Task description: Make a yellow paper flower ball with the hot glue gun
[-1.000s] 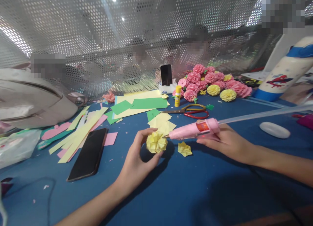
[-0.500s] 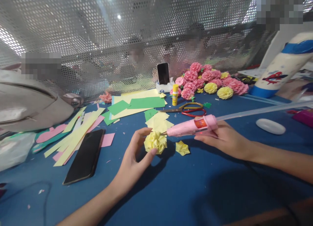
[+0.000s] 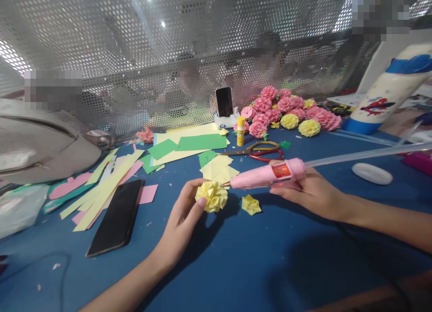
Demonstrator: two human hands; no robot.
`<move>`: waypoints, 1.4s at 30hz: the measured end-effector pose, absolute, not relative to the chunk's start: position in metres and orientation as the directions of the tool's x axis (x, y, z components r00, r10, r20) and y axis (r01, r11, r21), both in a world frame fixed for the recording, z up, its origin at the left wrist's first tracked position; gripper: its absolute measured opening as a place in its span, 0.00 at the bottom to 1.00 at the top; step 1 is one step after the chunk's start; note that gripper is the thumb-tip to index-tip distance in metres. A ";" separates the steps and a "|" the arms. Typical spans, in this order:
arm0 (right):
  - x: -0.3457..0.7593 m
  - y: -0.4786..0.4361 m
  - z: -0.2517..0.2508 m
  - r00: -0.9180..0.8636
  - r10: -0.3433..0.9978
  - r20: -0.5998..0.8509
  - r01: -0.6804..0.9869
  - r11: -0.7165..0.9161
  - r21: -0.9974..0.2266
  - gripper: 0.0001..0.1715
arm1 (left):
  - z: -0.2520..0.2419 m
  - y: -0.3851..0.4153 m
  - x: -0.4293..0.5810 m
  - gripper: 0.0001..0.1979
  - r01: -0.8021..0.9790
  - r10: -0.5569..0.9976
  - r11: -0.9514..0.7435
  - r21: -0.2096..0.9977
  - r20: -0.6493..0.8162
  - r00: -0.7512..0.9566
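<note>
My left hand (image 3: 185, 217) pinches a yellow folded-paper flower (image 3: 213, 198) between thumb and fingers, above the blue table. My right hand (image 3: 312, 193) is wrapped round the handle of a pink hot glue gun (image 3: 258, 176), with a long clear glue stick (image 3: 364, 155) running out of its back. The gun's metal tip is right beside the upper right of the flower; whether they touch I cannot tell. On the table below the gun lies a smaller yellow paper piece (image 3: 251, 205), pointed like a star.
Scissors (image 3: 265, 151), a yellow glue stick tube (image 3: 240, 131) and green paper (image 3: 202, 142) lie beyond my hands. Pink paper flowers (image 3: 286, 104) are heaped behind. A black phone (image 3: 116, 218) lies left, a white mouse (image 3: 372, 173) and bottle (image 3: 388, 94) right.
The flower has turned in my left hand and shifted slightly left, with the thumb now higher on its left side. The glue gun's tip has come slightly away from the petals.
</note>
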State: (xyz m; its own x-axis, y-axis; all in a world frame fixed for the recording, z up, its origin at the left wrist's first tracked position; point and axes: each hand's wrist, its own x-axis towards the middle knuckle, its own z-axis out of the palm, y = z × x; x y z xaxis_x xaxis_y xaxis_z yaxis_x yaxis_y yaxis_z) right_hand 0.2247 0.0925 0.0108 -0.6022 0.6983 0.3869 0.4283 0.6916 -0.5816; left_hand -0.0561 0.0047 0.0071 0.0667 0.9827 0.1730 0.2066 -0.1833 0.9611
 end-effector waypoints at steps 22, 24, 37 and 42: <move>0.224 0.089 0.010 -0.616 0.696 0.369 0.373 0.670 -0.641 0.17 | 0.001 0.006 -0.060 0.21 0.131 0.989 -0.084 0.988 0.067 0.133; 0.223 0.089 0.013 -0.619 0.694 0.367 0.387 0.677 -0.626 0.19 | 0.002 0.005 -0.060 0.21 0.133 0.989 -0.081 0.988 0.063 0.136; 0.226 0.085 0.008 -0.652 0.656 0.380 0.435 0.734 -0.521 0.22 | 0.000 0.004 -0.062 0.19 0.148 0.983 -0.122 0.981 0.099 0.153; 0.225 0.083 0.016 -0.691 0.629 0.355 0.425 0.752 -0.505 0.20 | 0.002 0.004 -0.059 0.17 0.142 0.981 -0.148 0.979 0.127 0.149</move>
